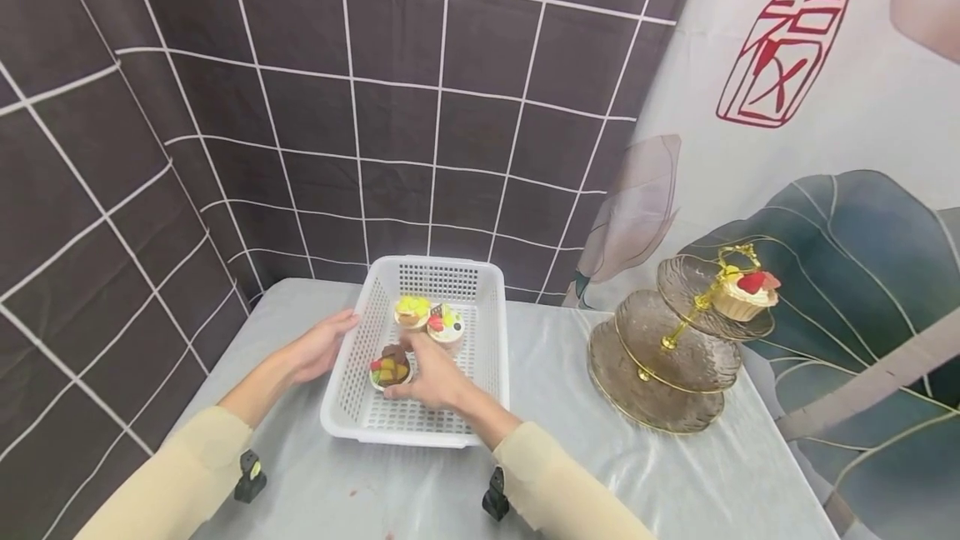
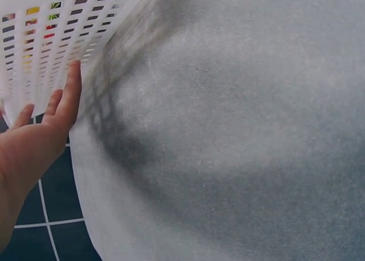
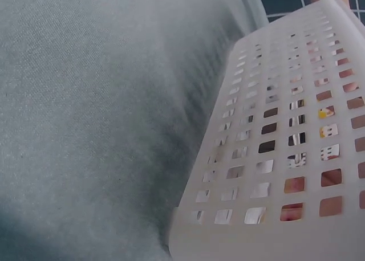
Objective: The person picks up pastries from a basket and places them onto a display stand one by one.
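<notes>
Inside the white plastic basket (image 1: 341, 398), my right hand (image 1: 435, 377) reaches down and holds a cupcake (image 1: 390, 368) topped with chocolate and fruit pieces, thumb at its near side and fingers at its far side. Just beyond the hand sit a yellow-topped cupcake (image 1: 412, 309) and a white-cream cupcake (image 1: 447, 326) with red and green pieces. My left hand (image 1: 322, 348) rests its fingertips against the basket's left wall, fingers fairly straight, as the left wrist view shows too. In the right wrist view the perforated basket wall (image 3: 251, 181) hides most of the right hand.
To the right stands a three-tier glass stand (image 1: 656, 373) with gold fittings, a strawberry-topped cupcake (image 1: 742, 297) on its top tier. A pale cloth (image 1: 547, 382) covers the table. Behind hang a dark grid-patterned curtain (image 1: 397, 123) and a printed white curtain (image 1: 675, 90).
</notes>
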### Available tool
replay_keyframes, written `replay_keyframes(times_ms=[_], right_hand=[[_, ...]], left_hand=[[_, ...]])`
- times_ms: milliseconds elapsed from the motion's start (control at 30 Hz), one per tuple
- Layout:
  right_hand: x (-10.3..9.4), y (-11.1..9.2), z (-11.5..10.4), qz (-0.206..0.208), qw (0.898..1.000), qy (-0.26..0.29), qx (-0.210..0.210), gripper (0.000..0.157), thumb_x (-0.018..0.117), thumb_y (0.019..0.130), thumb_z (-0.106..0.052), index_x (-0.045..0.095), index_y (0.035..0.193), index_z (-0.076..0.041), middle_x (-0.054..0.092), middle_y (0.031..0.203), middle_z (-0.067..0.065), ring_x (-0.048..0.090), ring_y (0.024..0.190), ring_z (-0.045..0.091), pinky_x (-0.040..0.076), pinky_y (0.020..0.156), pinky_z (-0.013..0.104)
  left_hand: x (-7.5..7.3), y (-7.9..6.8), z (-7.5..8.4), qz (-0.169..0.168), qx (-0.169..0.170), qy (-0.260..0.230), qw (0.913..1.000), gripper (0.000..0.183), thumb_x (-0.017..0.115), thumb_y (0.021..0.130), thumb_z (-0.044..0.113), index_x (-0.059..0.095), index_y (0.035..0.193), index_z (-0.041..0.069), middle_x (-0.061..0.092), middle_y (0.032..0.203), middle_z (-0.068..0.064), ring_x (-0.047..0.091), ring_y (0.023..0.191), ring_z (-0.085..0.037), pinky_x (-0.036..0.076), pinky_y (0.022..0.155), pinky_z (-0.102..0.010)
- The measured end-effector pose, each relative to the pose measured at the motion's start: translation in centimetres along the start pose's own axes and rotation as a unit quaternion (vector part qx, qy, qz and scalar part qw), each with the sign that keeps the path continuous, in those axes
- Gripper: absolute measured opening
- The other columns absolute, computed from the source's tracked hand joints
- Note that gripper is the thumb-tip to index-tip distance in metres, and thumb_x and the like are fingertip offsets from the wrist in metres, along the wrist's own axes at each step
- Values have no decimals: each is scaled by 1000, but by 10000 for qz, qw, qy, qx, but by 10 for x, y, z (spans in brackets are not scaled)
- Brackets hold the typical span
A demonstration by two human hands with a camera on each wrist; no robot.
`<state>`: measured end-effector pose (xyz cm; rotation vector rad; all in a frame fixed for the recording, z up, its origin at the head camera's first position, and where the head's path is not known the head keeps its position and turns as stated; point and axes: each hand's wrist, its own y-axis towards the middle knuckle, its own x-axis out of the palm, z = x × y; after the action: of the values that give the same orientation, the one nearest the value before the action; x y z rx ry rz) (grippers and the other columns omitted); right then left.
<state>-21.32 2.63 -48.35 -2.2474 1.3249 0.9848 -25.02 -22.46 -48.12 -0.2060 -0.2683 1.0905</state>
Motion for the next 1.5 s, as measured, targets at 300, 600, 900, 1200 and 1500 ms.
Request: replay_keyframes(times_ms=[300, 600, 900, 1200, 1500], right_hand=[[5, 3, 5, -316, 9993, -167, 142, 95, 96, 80, -21, 44, 158, -4, 61, 147, 10, 59, 136, 25, 47, 118, 41], [6, 2, 4, -466, 9978, -191, 435, 81, 96, 80, -22, 55, 147, -6, 66, 136, 8, 63, 127, 23, 52, 111, 38], [7, 2, 6, -614, 9967, -399, 352, 57, 97, 78, -27, 68, 125, -12, 68, 107, -5, 61, 97, 9, 56, 88, 26], [8, 2, 4, -810, 9938, -493, 577, 68, 96, 80, -29, 63, 136, -11, 67, 107, -3, 62, 94, 10, 57, 85, 26], [9, 1, 4, -820, 9932, -641, 515, 57, 94, 82, -29, 66, 129, -14, 63, 98, -7, 57, 84, 7, 54, 76, 23]], left_hand=[[0, 1, -2, 71, -66, 13, 10000, 66, 27, 118, 36, -2, 170, 8, 12, 173, -27, 18, 158, -49, 25, 126, -63], [0, -1, -4, 100, 4, 11, 9999, 66, 28, 118, 36, 1, 170, 6, 15, 172, -28, 19, 157, -50, 25, 126, -64], [0, -1, -4, 103, -37, 2, 9999, 67, 28, 118, 38, 1, 171, 7, 15, 173, -27, 19, 158, -49, 25, 126, -62], [-2, 0, -6, 159, -57, 85, 9998, 67, 28, 118, 39, 2, 170, 6, 16, 173, -27, 21, 158, -48, 26, 126, -61], [-2, 0, -6, 152, -31, 38, 9999, 68, 29, 118, 39, 1, 170, 6, 16, 173, -27, 20, 158, -48, 25, 126, -61]])
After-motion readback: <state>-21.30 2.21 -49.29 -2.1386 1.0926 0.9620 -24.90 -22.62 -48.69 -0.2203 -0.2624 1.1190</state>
